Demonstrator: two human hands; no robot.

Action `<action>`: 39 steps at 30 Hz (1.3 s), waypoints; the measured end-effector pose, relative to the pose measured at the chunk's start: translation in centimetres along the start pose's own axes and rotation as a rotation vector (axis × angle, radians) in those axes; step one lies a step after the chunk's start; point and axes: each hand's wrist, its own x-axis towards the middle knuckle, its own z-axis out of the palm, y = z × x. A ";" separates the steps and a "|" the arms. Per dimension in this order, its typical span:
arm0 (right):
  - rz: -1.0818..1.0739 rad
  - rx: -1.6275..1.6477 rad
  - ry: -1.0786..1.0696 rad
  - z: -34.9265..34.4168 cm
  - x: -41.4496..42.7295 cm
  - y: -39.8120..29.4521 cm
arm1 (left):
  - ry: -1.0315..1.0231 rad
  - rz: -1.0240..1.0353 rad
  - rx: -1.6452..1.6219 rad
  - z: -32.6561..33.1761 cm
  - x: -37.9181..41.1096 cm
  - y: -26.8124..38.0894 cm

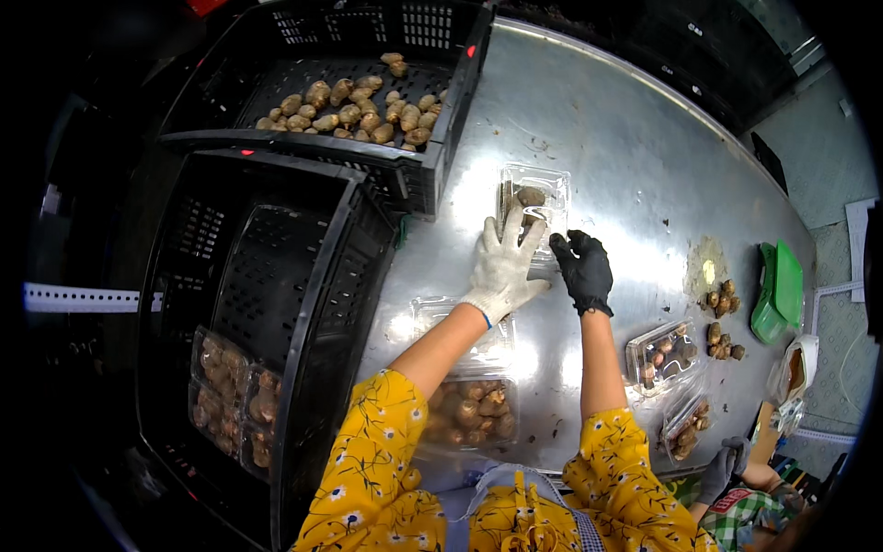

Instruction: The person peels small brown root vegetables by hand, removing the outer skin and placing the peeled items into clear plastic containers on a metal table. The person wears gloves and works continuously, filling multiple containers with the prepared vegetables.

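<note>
My left hand (506,265), in a white knit glove, spreads its fingers over the near part of a clear plastic clamshell box (552,181). At least one brown taro corm (530,197) shows inside; my fingers and glare hide the rest. My right hand (585,268), in a black glove, has curled fingers at the box's right edge; whether they grip it is unclear. Behind my left wrist lies another clear clamshell (428,316), partly covered by my forearm. Nearer my body, a clamshell filled with taro corms (476,412) sits on the metal table (621,138).
Loose taro corms (369,114) lie in a black crate (441,155) at upper left. A second crate (324,276) holds filled clamshells (224,393). At right are more clamshells (662,355), taro piles (724,343), a green plastic object (779,293) and another person's gloved hands (721,469).
</note>
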 end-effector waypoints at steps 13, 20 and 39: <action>-0.026 0.805 -0.396 -1.1 -2.5 1.6 | -0.007 0.123 0.058 -1.3 1.4 -0.3; 0.315 1.117 -0.596 -1.0 -3.1 3.1 | -0.196 0.177 0.047 -2.7 1.6 -0.1; 0.489 0.960 -0.179 -0.7 -2.5 4.3 | -0.081 -0.573 -1.441 2.5 2.0 -3.8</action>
